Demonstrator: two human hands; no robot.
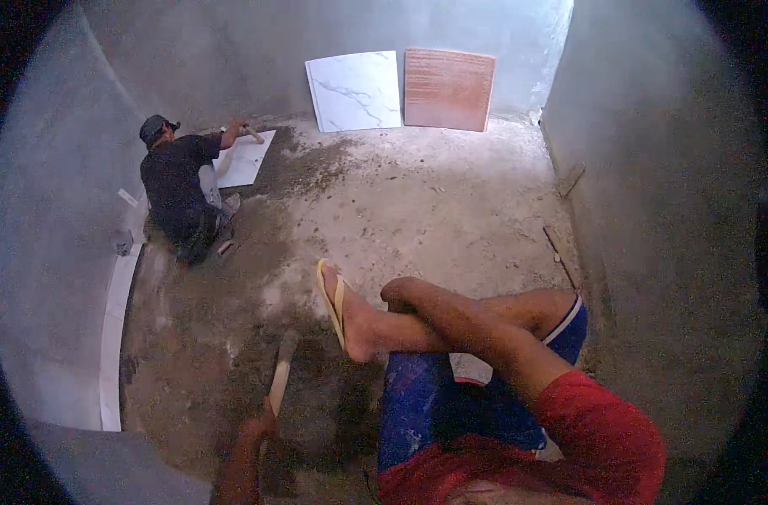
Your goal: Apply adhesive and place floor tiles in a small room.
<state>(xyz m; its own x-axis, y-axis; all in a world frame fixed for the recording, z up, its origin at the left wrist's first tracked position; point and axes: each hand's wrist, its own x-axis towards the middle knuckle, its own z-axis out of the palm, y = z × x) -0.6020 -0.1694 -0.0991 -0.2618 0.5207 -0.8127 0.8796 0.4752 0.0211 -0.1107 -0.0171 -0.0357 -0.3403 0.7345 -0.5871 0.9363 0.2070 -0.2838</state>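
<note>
Wooden-handled tool is slanting at 7 o'clock, left hand gripping lower end, fingers wrapping it (details dim). Right hand is resting over crossed leg near centre, finger state impossible to tell. Co-worker is crouching over white tile at 10 o'clock; tile pair leaning near 12.

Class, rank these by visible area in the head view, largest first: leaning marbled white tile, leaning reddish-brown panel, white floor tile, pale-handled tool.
1. Marbled white tile and reddish-brown panel: too alike to rank.
2. White floor tile, partly covered.
3. Pale-handled tool in the wearer's left hand; nearer the camera, yet smallest.
</note>
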